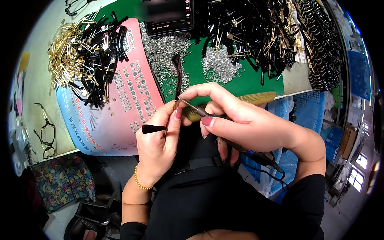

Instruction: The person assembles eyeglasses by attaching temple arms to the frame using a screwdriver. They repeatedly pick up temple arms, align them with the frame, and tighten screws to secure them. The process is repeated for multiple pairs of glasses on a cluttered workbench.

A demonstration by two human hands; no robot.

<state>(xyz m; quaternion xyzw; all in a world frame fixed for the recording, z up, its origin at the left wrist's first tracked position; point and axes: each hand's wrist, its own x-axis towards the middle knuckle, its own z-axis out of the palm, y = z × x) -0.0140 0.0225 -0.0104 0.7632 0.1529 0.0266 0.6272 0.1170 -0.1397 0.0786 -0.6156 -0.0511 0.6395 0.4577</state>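
Observation:
Pinched between the thumb and forefinger of my left hand (158, 150) is a dark eyeglass temple (178, 78), its curved tip pointing away from me. A second black temple end (153, 129) sticks out to the left between the same hand's fingers. My right hand (244, 120) is closed round a dark electric screwdriver (258, 157), whose thin bit (189, 105) meets the hinge end of the temple at the left fingertips. Any screw there is too small to make out. Both hands are just over the near table edge.
Loose temples lie in a left pile (98, 64) and a larger right pile (256, 36). Small silver parts (162, 56) and clear bits (220, 66) cover the green mat (264, 86). A phone (168, 20) stands behind them. Eyeglasses (48, 134) lie beside a pink-blue printed sheet (108, 132).

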